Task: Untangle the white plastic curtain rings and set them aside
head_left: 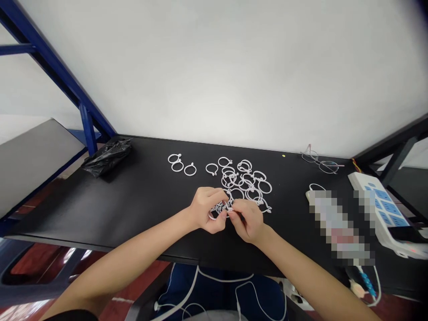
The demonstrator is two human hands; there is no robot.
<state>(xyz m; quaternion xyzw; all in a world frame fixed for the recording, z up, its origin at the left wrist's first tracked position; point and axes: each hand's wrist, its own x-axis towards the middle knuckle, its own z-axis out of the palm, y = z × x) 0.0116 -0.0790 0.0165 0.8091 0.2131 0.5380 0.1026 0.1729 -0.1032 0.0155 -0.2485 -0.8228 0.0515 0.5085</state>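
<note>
My left hand (207, 209) and my right hand (248, 219) meet over the black table, close to its front edge. Between their fingertips is a small white plastic ring (225, 204) with a knobbed end, mostly covered by the fingers. My left thumb and index finger pinch one side of it; the right thumb and index finger press together at the other. Small grey-white bits show under the left fingers, too small to make out. Just beyond the hands lies a loose pile of similar white rings (246, 187). Three more rings (190, 175) rest apart to the left.
A crumpled black plastic bag (109, 156) lies at the table's far left. Eyeglasses (321, 162) sit at the back right. A blurred-out phone-like object (337, 225) with a cable and a white power strip (381, 205) occupy the right side. A blue metal frame (88, 129) rises at left.
</note>
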